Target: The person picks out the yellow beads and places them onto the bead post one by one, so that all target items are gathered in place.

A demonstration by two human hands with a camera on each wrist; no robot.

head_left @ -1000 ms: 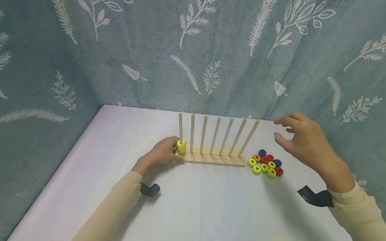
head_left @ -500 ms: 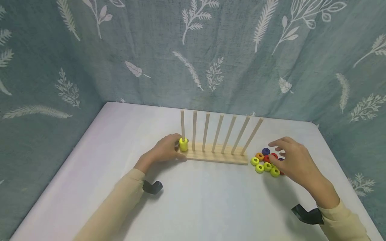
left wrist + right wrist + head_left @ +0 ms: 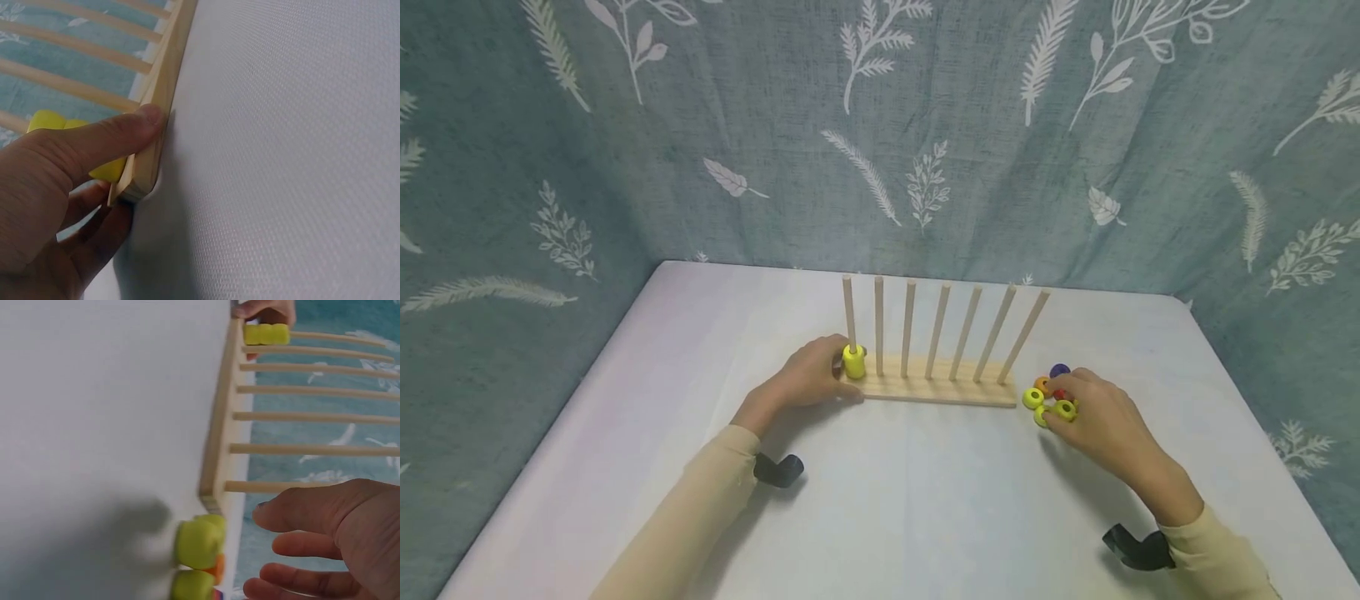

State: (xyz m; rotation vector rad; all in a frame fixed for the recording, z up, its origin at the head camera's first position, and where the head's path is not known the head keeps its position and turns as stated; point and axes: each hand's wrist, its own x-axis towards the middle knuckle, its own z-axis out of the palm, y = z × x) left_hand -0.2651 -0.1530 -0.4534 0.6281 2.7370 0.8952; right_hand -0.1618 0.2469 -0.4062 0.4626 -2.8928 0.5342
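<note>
My left hand (image 3: 808, 371) grips the left end of a wooden peg stand (image 3: 940, 392), thumb on its front edge and fingers behind. In the left wrist view the thumb lies along the wooden base (image 3: 159, 81). Yellow beads (image 3: 853, 362) are stacked on the leftmost peg; the right wrist view shows them (image 3: 267, 334) too. My right hand (image 3: 1101, 421) hovers over loose beads, thumb and fingers apart. Yellow (image 3: 1033, 398), orange (image 3: 1042, 384), red (image 3: 1060, 394) and blue (image 3: 1060, 370) beads show around its fingertips; the hand hides the others. The right wrist view shows nothing held.
The other pegs (image 3: 939, 332) on the stand are bare. A white-covered table (image 3: 917, 500) extends in front of it. Behind and at the left hangs a grey-green leaf-patterned cloth (image 3: 790, 100). A dark strap piece (image 3: 778, 471) sticks out at each wrist.
My right hand has come down and leftward from the air at the right to just over the loose beads. The left hand keeps its grip on the stand's end.
</note>
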